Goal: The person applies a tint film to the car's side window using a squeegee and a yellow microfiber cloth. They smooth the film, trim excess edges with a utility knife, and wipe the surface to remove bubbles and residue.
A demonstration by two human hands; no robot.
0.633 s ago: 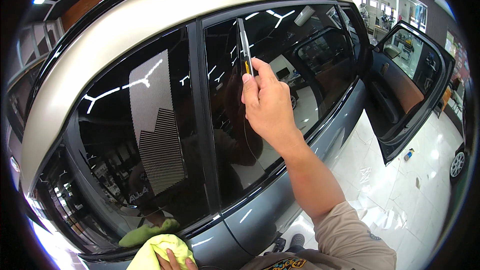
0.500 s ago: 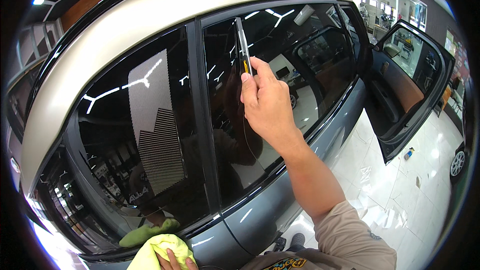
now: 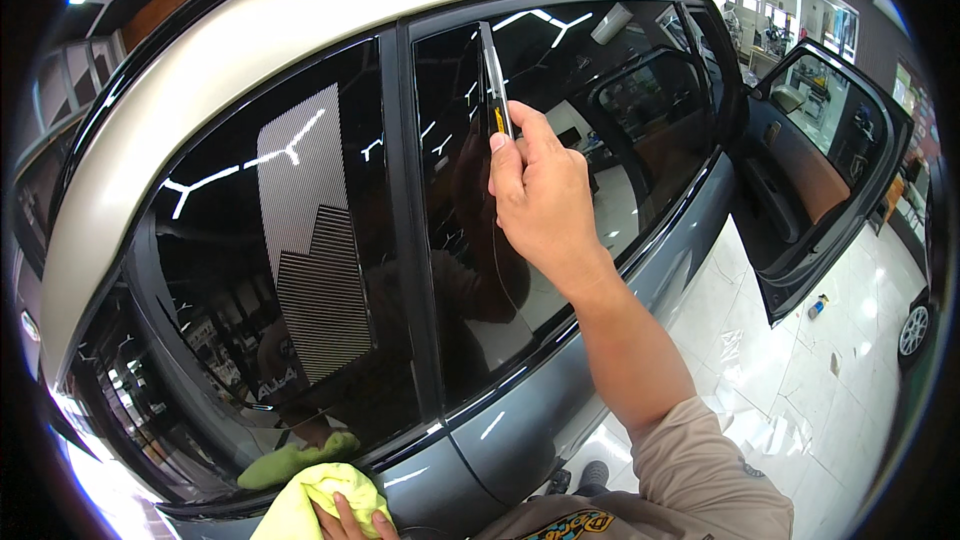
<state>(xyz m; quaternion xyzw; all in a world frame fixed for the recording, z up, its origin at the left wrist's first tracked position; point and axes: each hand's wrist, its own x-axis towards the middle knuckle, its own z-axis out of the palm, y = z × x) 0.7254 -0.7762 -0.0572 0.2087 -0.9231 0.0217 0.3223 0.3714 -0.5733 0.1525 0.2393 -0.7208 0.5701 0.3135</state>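
My right hand [image 3: 545,190] pinches a slim silver utility knife [image 3: 495,70] with a yellow-and-black mark between thumb and fingers. The knife points upward along the dark side window [image 3: 450,320] of a car, its tip close to the window's upper frame. Below the hand, a thin curved line runs down the glass. At the lower edge of the picture my left hand [image 3: 352,520] is closed on a yellow-green cloth [image 3: 315,500], which is bunched against the car just under the rear side window [image 3: 210,290]. Part of that hand is out of view.
A dark pillar [image 3: 408,240] separates the two windows beneath the pale roof [image 3: 330,15]. To the right, a car door [image 3: 830,170] stands open over the white tiled floor [image 3: 700,340]. A small bottle [image 3: 819,306] lies there, and a wheel [image 3: 914,328] shows at the far right.
My right hand has slid slightly upward with the knife, bringing its tip nearer the window's top frame. The left hand stays on the cloth.
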